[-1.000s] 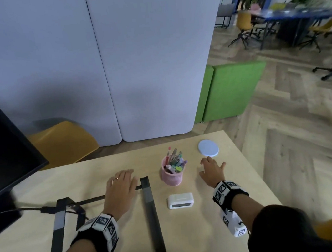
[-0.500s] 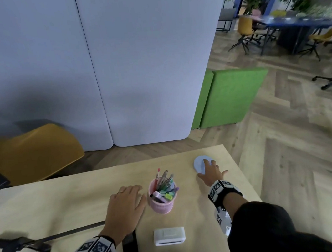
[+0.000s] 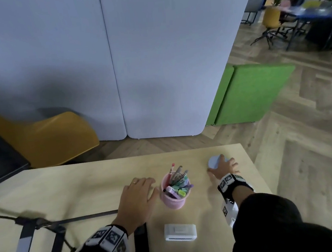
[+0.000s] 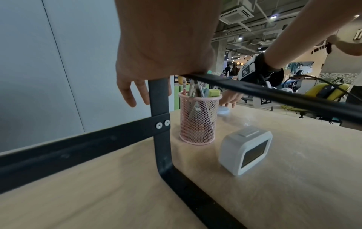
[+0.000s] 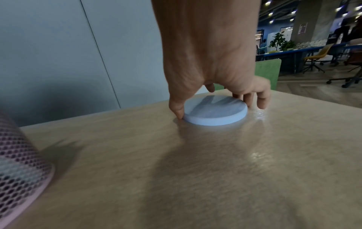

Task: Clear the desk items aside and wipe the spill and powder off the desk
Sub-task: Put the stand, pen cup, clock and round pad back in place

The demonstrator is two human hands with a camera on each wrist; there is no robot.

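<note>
Low in the frame stands the small white rectangular clock [image 3: 180, 231]; above it my left hand [image 3: 138, 200] rests flat, fingers relaxed, beside the pink mesh pen cup [image 3: 175, 193]; farther, upper right on the pale wooden worktop [image 3: 66, 190], my right hand [image 3: 223, 168] pinches the flat round blue coaster [image 5: 214, 112] directly beneath it, thumb and fingers at opposite edges.

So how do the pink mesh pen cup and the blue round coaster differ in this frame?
The pink mesh pen cup stands tall and upright, full of pens; the blue round coaster lies flat and low with nothing on it. The cup's wall is open mesh; the coaster is solid. The right hand has thumb and fingers at the coaster's edge; the cup is held by neither hand, with the left hand beside it. Both sit on the desk.
</note>
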